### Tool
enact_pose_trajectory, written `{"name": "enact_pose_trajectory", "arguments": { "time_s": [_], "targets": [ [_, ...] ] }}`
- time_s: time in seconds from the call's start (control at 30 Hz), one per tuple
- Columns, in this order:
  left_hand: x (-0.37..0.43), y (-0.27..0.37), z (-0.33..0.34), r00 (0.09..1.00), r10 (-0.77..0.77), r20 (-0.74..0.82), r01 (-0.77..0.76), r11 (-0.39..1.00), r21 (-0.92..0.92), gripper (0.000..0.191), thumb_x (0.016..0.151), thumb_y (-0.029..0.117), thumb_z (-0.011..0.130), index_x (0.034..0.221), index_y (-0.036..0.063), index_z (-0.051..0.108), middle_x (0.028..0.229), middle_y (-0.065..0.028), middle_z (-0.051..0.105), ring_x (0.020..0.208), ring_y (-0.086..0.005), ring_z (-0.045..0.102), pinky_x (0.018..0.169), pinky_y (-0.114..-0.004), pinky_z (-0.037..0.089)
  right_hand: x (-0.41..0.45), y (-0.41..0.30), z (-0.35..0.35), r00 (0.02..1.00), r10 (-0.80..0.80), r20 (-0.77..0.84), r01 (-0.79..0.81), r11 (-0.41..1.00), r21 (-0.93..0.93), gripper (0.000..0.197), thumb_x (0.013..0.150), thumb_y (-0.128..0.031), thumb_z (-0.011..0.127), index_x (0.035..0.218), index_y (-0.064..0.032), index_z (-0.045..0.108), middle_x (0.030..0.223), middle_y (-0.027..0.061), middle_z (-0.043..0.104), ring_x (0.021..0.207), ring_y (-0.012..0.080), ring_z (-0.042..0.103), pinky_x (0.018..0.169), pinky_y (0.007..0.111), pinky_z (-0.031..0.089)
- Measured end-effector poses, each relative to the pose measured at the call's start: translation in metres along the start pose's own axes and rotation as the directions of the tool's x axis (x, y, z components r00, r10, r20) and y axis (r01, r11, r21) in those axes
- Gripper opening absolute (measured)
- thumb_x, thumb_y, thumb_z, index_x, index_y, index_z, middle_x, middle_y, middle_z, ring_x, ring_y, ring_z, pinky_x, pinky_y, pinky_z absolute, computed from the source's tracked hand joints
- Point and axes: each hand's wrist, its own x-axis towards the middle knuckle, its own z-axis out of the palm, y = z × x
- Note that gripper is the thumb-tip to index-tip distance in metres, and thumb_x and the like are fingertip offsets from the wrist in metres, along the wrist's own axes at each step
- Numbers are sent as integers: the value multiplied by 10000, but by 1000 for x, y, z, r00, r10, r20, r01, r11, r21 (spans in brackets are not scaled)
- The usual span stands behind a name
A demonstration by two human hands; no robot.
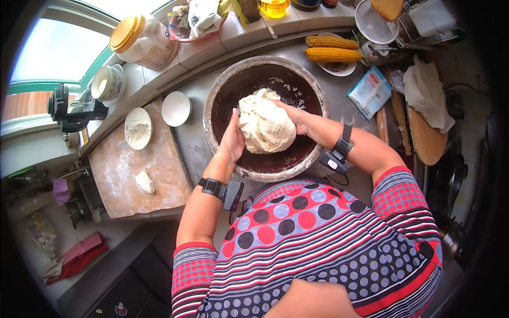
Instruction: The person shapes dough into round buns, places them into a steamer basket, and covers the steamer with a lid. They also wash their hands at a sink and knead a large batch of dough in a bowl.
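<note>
A large lump of pale dough point(267, 122) is held between my two hands over a wide, dark-brown basin point(264, 171) with a flour-crusted rim. My left hand point(233, 137) presses on the dough's left side, fingers pointing up along it. Against its upper right side lies my right hand point(292, 116), whose fingertips are partly hidden behind the dough. Bits of dough stick to the basin's inner wall. Left of the basin, a floured wooden board point(119, 175) carries a small piece of dough point(145, 182) and a bowl of flour point(138, 128). An empty white bowl point(176, 109) stands by the board's upper right edge.
Corn cobs point(333, 54) lie on a white plate behind the basin's right side. A blue-and-white packet point(370, 92) and a wooden rolling pin point(382, 125) are at the right. A lidded plastic jar point(145, 41) and stacked bowls point(104, 83) stand on the tiled ledge.
</note>
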Motion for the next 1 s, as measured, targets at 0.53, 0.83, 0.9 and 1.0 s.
{"name": "enact_pose_trajectory", "arguments": {
  "time_s": [0.53,0.83,0.9,1.0],
  "targets": [
    [-37,-4,4,992,28,121,-8,988,-157,704,903,598,382,1366,68,387,1370,-85,450,1266,-238,407,1066,-410,273,-12,5,6,983,19,180,-22,1000,15,538,931,-477,418,1266,-69,520,1212,81,593,1059,178,599,955,344,452],
    [-52,7,8,990,-114,-85,136,933,333,651,909,547,455,1338,61,402,1306,-47,495,1189,-168,449,1007,-367,312,0,22,-8,858,-466,-213,-85,281,-956,694,892,-548,448,1250,46,472,1227,238,534,1144,320,520,993,367,374],
    [-37,-9,-14,902,254,-350,-36,851,524,548,945,452,453,1191,-33,516,1182,-130,559,1111,-217,516,952,-321,383,7,23,-10,846,-492,-207,-144,162,-976,714,887,-523,491,1255,85,429,1242,303,478,1176,379,469,1007,382,356],
    [-18,-10,-21,845,342,-411,-81,843,532,621,934,464,466,1257,-65,419,1235,-181,503,1154,-252,476,979,-325,360,8,20,-12,766,-607,-212,-107,205,-973,822,786,-557,607,1236,108,428,1289,328,402,1212,426,408,1018,392,346]
  ]
}}
